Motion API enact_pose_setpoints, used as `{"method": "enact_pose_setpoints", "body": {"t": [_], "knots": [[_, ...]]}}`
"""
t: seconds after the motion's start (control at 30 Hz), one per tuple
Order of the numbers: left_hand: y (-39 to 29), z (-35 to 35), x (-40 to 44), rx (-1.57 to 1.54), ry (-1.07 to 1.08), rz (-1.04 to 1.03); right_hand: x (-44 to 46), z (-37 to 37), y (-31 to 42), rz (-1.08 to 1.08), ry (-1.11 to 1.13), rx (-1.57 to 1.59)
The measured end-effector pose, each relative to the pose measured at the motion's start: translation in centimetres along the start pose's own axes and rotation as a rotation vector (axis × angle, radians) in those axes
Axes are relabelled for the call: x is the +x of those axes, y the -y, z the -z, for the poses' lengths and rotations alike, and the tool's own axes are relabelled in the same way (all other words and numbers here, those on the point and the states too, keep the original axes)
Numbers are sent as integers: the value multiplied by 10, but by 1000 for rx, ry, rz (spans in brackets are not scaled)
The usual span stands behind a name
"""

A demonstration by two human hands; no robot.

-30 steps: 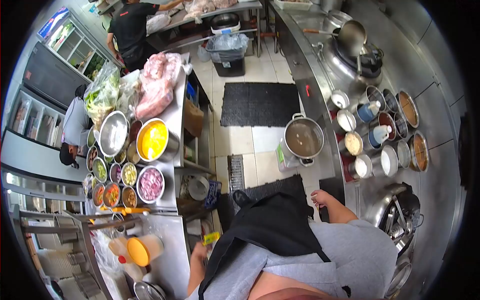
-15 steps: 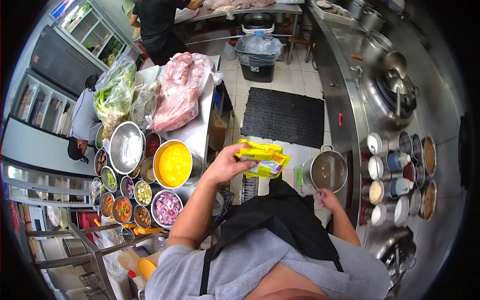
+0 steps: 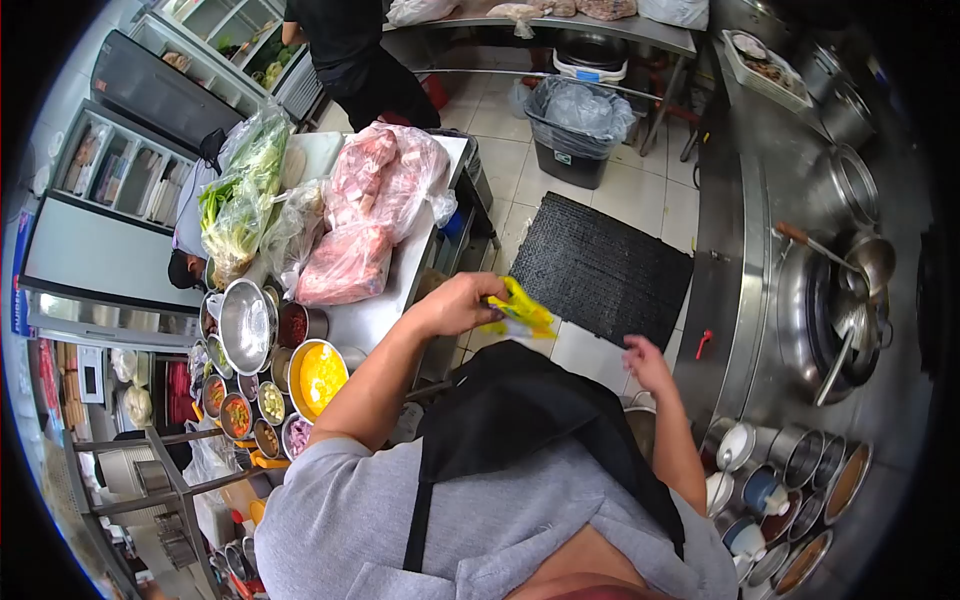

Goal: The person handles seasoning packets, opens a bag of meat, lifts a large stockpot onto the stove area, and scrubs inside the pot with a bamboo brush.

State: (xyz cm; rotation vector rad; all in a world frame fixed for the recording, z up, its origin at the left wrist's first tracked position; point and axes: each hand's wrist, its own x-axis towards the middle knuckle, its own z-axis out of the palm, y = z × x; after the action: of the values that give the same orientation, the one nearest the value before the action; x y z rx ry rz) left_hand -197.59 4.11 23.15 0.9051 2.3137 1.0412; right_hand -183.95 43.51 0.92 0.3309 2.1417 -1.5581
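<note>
Currently, mid-frame, left hand pinches yellow packet; right hand, right of centre, empty, fingers loosely spread. Seemingly a holding step; next move needs steady grip.

Bright, even indoor light, with white glare on a steel bowl; fisheye distortion curves the edges into black corners; a yellow packet looks blurred.

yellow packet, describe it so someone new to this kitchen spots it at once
Find the black floor mat, then the wearer's left hand by its lower-left corner in the picture. The yellow packet juts from that hand: bright and held, unlike the yellow liquid sitting in a metal pot.
</note>
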Motion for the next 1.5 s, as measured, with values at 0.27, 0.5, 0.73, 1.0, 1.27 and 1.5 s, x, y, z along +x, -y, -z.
{"method": "enact_pose_setpoints", "body": {"t": [0.27, 0.5, 0.73, 1.0, 1.27, 1.5], "knots": [[30, 35, 186, -182, -86, -165, 137, 84, 174, 245, 125, 215], [37, 84, 372, -291, 46, -283, 166, 199, 186, -53, 103, -39], [-2, 116, 561, -316, 206, -302, 215, 330, 224, 89, -281, 188], [-44, 87, 705, -253, 224, -415, 336, 420, 254, 403, -37, 174], [-68, 161, 811, -201, -8, -319, 438, 547, 316, 473, 193, 90], [-72, 227, 873, -198, -94, -491, 516, 534, 396, 679, 35, 614]]}}
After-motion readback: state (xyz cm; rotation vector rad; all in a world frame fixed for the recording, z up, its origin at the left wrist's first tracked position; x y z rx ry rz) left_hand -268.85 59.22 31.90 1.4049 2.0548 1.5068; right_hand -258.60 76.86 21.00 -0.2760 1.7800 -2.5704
